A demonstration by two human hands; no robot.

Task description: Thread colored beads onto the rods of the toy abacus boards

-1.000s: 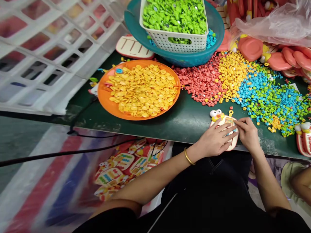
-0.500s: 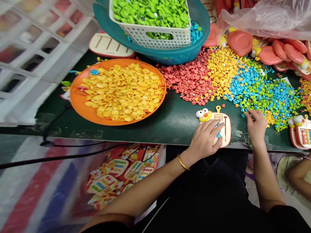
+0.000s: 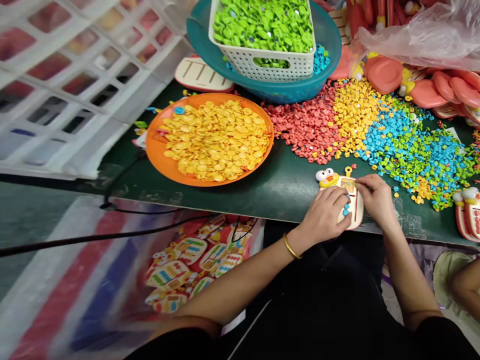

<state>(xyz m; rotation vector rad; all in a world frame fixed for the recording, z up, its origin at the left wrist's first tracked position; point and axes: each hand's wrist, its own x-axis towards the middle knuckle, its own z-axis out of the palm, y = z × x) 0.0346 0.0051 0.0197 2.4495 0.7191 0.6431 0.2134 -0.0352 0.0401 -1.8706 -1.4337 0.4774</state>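
toy [image 3: 358, 212]: smth plast | basin [image 3: 292, 92]: semi-gloss plast | bangle [image 3: 288, 247]: shiny metal | tabletop [image 3: 290, 182]: smth, scuffed

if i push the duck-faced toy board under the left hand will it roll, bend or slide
The duck-faced toy board would probably slide rather than roll, being broad and lying flat on the green table. Its moulded-looking body suggests it is stiff, not floppy. The small blue pieces by the left hand might shift if loose.
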